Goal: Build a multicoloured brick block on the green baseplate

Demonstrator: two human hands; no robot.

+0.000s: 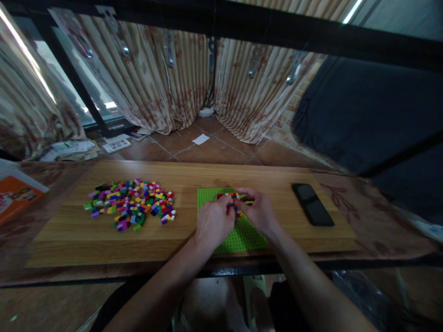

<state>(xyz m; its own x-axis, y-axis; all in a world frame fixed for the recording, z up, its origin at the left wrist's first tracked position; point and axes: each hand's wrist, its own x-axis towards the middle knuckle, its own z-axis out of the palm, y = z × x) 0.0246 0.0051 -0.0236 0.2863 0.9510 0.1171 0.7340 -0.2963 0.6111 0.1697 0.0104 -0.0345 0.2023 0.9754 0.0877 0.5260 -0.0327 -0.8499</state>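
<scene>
A green studded baseplate (238, 240) lies on the wooden board in front of me. On its upper part sits a small patch of coloured building bricks (226, 195), red, blue, white and yellow, partly covered by my hands. My left hand (215, 220) rests over the left side of this patch, its fingers bent and pressed together. From the right, my right hand (259, 210) reaches in with thumb and forefinger closed at the bricks, close to the left fingertips. Whatever is between the fingertips of either hand is too small and covered to make out.
A spread heap of loose coloured bricks (134, 200) lies on the left of the wooden board (187, 177). A black phone (313, 204) lies to the right. An orange and white package (17, 191) is at the far left. Papers (116, 144) lie on the tiled floor beyond.
</scene>
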